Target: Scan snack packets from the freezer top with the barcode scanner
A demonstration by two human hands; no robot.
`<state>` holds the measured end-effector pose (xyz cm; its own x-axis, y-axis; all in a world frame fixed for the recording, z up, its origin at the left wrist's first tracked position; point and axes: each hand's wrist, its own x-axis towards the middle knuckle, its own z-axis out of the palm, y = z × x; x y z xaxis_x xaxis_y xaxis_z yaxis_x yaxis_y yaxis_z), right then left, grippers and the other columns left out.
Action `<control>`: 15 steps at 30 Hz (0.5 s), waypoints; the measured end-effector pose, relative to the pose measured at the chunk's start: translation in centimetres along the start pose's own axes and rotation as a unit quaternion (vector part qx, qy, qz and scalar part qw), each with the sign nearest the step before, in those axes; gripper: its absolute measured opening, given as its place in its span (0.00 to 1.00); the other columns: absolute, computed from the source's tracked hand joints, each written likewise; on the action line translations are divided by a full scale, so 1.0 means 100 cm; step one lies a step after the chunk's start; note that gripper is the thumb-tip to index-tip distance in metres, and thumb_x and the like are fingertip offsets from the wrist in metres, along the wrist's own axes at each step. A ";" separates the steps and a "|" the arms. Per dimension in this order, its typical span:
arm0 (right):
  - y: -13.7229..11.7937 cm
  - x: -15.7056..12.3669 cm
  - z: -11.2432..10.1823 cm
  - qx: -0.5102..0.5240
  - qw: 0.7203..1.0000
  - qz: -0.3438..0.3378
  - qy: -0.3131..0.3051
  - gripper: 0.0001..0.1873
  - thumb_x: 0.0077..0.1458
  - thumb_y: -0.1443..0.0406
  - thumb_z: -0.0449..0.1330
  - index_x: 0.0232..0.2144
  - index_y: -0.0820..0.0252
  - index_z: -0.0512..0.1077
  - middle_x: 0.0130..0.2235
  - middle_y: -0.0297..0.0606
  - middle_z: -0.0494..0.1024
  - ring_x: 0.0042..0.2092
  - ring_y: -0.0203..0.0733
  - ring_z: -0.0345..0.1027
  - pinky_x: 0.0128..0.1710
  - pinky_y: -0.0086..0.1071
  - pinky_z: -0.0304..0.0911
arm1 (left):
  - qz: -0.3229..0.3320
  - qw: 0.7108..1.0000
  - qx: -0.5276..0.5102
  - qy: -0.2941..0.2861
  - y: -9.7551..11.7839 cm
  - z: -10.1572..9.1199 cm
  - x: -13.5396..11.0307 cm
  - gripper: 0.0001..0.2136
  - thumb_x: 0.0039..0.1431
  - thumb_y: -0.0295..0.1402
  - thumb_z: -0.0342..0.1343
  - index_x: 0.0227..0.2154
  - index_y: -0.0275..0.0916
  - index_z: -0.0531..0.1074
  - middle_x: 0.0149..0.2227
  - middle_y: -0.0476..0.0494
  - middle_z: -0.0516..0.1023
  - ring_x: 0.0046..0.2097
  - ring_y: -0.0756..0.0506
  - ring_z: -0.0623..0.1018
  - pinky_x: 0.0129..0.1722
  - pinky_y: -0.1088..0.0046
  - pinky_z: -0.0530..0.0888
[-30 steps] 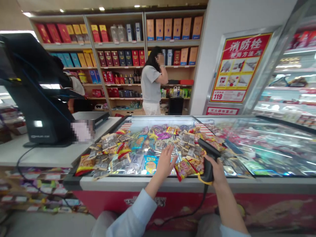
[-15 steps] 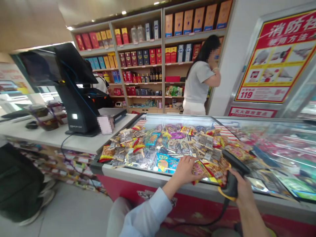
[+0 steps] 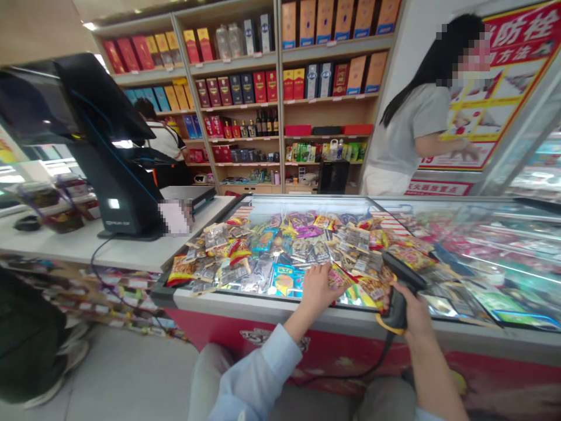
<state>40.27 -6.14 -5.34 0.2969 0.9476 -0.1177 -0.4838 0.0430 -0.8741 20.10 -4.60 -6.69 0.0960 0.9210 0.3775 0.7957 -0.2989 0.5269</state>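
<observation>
Left hand: the left hand (image 3: 318, 286), in a light blue sleeve, lies palm-down on the snack packets with its fingers loosely spread; whether it pinches a packet cannot be told.

Right hand: the right hand (image 3: 414, 310) is closed around the scanner's handle, just beside the front rim of the freezer.

Scanner: a black pistol-grip barcode scanner (image 3: 397, 307) has its head tilted forward over the packets. A yellow strap loop (image 3: 385, 326) hangs beneath it, and a thin black cable (image 3: 372, 363) runs down the red front panel.

Packets: glossy, multicoloured snack packets (image 3: 280, 251) lie heaped loosely inside the freezer, some touching the left hand.

Freezer: a long white-rimmed chest freezer (image 3: 280, 305) with a red front, its right part under reflective glass.

Desk: a white checkout desk (image 3: 83, 251) stands left of the freezer and carries a black point-of-sale terminal (image 3: 120, 193).

Shelves: wooden shelves (image 3: 280, 117) of red, blue and tan boxes and bottles stand behind.

People: a person in a grey T-shirt (image 3: 407, 131) stands beyond the freezer, well apart from the hands.
</observation>
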 end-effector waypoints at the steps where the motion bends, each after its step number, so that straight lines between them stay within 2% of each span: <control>1: 0.000 0.000 0.000 -0.001 1.000 -0.001 -0.003 0.19 0.30 0.60 0.72 0.24 0.61 0.71 0.17 0.31 0.72 0.15 0.35 0.62 0.12 0.29 0.61 | 0.006 1.000 0.000 -0.006 0.000 -0.001 0.000 0.31 0.48 0.52 0.60 0.54 0.42 0.65 0.48 0.36 0.74 0.51 0.34 0.71 0.52 0.53 0.67; 6: 0.001 0.001 -0.002 -0.006 1.000 -0.012 -0.005 0.18 0.31 0.60 0.72 0.24 0.61 0.71 0.17 0.30 0.71 0.15 0.35 0.61 0.12 0.29 0.60 | 0.021 0.999 -0.010 -0.028 -0.001 -0.001 0.000 0.36 0.40 0.45 0.66 0.55 0.43 0.66 0.50 0.37 0.73 0.53 0.33 0.70 0.53 0.52 0.67; 10: 0.001 0.004 -0.005 -0.001 1.000 -0.002 -0.019 0.17 0.33 0.59 0.72 0.25 0.60 0.71 0.18 0.30 0.72 0.16 0.35 0.62 0.13 0.29 0.60 | -0.025 0.994 -0.106 0.008 -0.008 0.000 0.009 0.31 0.40 0.37 0.65 0.52 0.41 0.70 0.47 0.38 0.76 0.51 0.34 0.72 0.53 0.53 0.67; 12: 0.000 0.005 -0.004 0.008 1.000 0.003 -0.020 0.18 0.33 0.59 0.72 0.26 0.60 0.72 0.19 0.30 0.72 0.16 0.35 0.62 0.13 0.28 0.60 | -0.083 0.971 -0.220 0.031 -0.011 -0.003 0.018 0.28 0.41 0.38 0.65 0.50 0.41 0.72 0.45 0.40 0.78 0.49 0.35 0.74 0.52 0.56 0.69; 13: -0.001 0.005 -0.002 0.011 1.000 0.005 -0.019 0.18 0.33 0.59 0.72 0.26 0.61 0.72 0.19 0.30 0.72 0.16 0.35 0.62 0.12 0.28 0.60 | -0.113 0.950 -0.290 0.033 -0.012 -0.006 0.023 0.27 0.42 0.39 0.65 0.49 0.41 0.73 0.44 0.41 0.78 0.47 0.36 0.74 0.50 0.58 0.70; 15: -0.004 0.003 0.003 0.015 1.000 0.003 -0.015 0.18 0.32 0.59 0.72 0.26 0.61 0.72 0.18 0.30 0.71 0.16 0.34 0.61 0.12 0.28 0.59 | -0.151 0.888 -0.433 0.019 -0.013 -0.013 0.034 0.23 0.43 0.41 0.64 0.45 0.39 0.75 0.42 0.42 0.79 0.45 0.39 0.76 0.46 0.62 0.72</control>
<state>40.36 -5.79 -4.89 0.2695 0.9569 -0.1084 -0.5094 0.0461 -0.8593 18.62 -1.37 -5.08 -0.0763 0.9877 0.1368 0.0211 -0.1356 0.9905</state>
